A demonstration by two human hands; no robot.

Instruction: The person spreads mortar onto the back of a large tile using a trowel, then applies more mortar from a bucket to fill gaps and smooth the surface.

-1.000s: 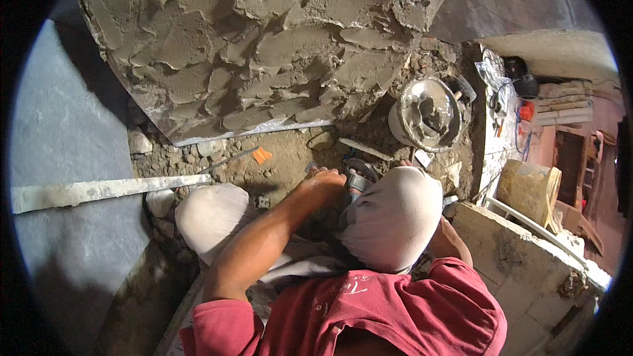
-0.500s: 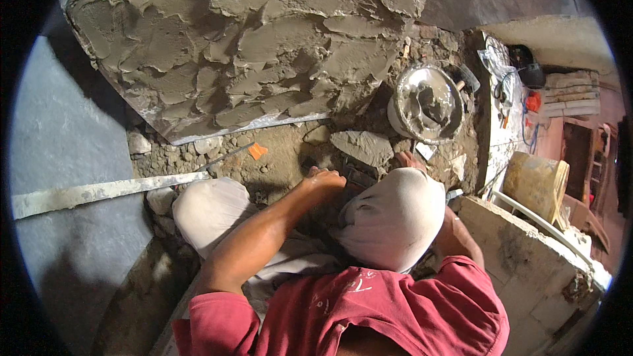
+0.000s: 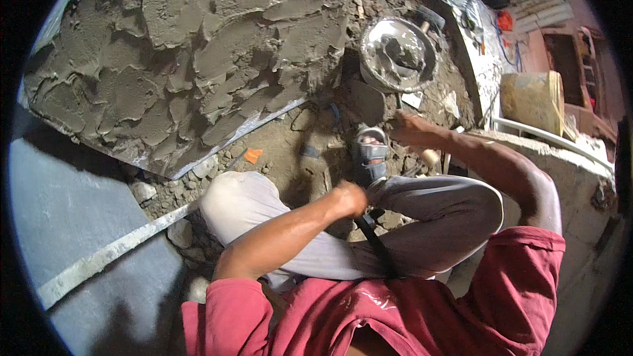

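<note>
My left hand (image 3: 349, 199) is closed in front of my body, its fingers mostly turned away. A black strap-like piece (image 3: 377, 244) runs from just below it across my trouser leg; whether the hand grips it is unclear. My right hand (image 3: 407, 130) reaches past my raised knee, fingers curled, just below the round metal basin (image 3: 367, 74) of wet grey mortar (image 3: 402, 53). A short dark shaft (image 3: 399, 101) shows above that hand; what the fingers hold is hidden. A sandalled foot (image 3: 372, 151) stands on the dirt between the hands.
A large slab (image 3: 198, 53) spread with ridged mortar fills the upper left. A pale straight bar (image 3: 112, 254) lies across the grey panels at left. An orange piece (image 3: 252, 155) rests on the dirt. To the right stand a low wall (image 3: 547, 184) and a yellowish bucket (image 3: 533, 102).
My right hand has come out from behind the knee toward the basin. My left hand has drawn back toward my body. The knee has swung right, exposing the foot, and the view has shifted.
</note>
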